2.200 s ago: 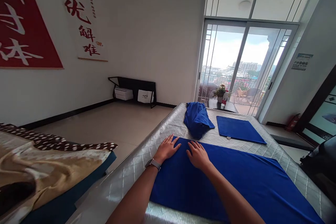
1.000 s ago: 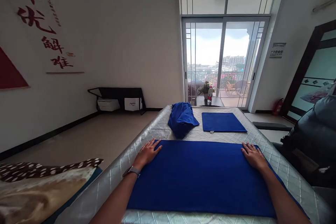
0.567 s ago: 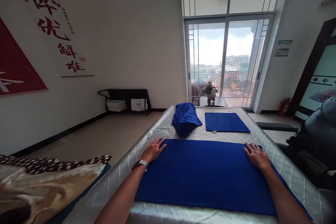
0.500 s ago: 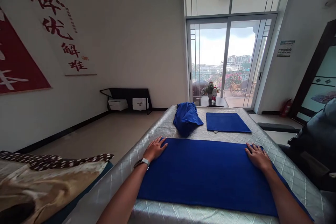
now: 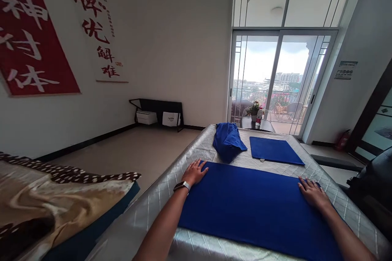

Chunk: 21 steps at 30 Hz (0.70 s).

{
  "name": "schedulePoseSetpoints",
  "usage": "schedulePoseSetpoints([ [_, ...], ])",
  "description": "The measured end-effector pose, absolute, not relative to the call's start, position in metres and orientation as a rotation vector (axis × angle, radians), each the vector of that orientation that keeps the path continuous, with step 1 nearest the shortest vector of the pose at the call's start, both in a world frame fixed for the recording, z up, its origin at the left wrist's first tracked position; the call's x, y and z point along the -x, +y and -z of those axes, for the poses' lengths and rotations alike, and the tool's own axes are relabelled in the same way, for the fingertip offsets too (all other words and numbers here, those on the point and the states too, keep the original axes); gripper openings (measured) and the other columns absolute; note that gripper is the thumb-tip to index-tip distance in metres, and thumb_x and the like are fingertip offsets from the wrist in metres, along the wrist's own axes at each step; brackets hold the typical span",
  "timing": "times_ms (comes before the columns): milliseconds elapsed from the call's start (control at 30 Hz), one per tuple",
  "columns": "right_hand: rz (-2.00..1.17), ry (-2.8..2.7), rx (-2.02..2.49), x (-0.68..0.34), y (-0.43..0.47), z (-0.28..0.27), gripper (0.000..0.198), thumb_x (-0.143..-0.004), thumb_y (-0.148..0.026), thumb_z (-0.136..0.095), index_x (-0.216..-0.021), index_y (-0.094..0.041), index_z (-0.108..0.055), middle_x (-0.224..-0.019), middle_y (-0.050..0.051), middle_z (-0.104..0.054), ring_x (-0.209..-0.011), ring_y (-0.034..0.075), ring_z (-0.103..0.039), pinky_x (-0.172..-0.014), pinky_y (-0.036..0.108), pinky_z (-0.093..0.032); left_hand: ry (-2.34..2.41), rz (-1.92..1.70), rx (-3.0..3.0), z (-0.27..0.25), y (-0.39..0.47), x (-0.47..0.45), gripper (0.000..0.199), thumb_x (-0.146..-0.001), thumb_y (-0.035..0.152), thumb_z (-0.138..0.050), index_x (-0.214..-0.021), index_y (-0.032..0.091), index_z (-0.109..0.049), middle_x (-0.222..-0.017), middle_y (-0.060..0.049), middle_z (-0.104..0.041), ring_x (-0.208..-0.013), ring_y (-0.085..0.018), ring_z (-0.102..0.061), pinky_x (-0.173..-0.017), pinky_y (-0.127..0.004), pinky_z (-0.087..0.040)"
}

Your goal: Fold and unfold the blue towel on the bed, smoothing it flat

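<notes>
Banner cloth in red hangs at the upper left of the frame, white characters running down it. Below, at the lower left, lies a rumpled brown-and-beige cover with a spotted edge. A pale scroll with red characters hangs farther along the wall, and a low black rack stands left of centre, a white box and a white bag in it. Near the centre, the left hand, a watch at its wrist, rests on the far left corner of a broad blue cloth, fingers straight and slightly spread, gripping nothing. That cloth lies flat on a silvery quilted mattress, from lower centre towards the lower right. Beyond it sits a crumpled blue cloth, then a smaller flat blue cloth. The right hand, right of centre, lies palm down near the broad cloth's far right corner, fingers extended and apart. A red extinguisher stands at the far right.
</notes>
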State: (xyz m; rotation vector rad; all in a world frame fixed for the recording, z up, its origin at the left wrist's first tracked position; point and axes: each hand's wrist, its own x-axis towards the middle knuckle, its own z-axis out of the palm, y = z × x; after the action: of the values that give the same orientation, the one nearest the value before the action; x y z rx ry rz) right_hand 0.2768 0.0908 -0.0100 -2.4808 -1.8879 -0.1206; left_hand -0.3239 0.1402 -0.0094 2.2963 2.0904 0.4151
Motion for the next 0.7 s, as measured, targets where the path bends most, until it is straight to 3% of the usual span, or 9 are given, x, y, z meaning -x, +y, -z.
schedulePoseSetpoints([
  [200,0.649,-1.769,2.396,-0.199,0.095,-0.024,0.057,-0.094,-0.027,-0.029,-0.142,-0.018,-0.058,-0.151,0.017,-0.051,-0.145,0.034,-0.039,-0.119,0.055,-0.024,2.090,-0.480,-2.282,0.015,0.144,0.326,0.062,-0.100,0.060,-0.033,-0.152,0.027,-0.044,-0.163,-0.007,-0.037,-0.151,-0.028,-0.029,-0.123,-0.047,-0.019],
  [500,0.011,-2.319,1.671,0.048,0.093,-0.042,0.054,-0.100,-0.040,-0.035,-0.148,-0.020,-0.049,-0.156,0.008,-0.047,-0.147,0.023,-0.036,-0.121,0.040,-0.026,2.110,-0.489,-2.265,0.014,0.143,0.325,0.062,-0.100,0.059,-0.034,-0.151,0.026,-0.046,-0.162,-0.008,-0.039,-0.152,-0.028,-0.027,-0.123,-0.046,-0.020],
  [700,-0.223,-2.386,1.589,0.105,0.099,-0.027,0.057,-0.100,-0.050,-0.038,-0.151,-0.027,-0.044,-0.161,0.004,-0.041,-0.150,0.022,-0.031,-0.123,0.044,-0.021,2.124,-0.495,-2.292,0.023,0.149,0.328,0.061,-0.100,0.059,-0.034,-0.151,0.027,-0.046,-0.161,-0.007,-0.041,-0.151,-0.028,-0.029,-0.124,-0.046,-0.019],
])
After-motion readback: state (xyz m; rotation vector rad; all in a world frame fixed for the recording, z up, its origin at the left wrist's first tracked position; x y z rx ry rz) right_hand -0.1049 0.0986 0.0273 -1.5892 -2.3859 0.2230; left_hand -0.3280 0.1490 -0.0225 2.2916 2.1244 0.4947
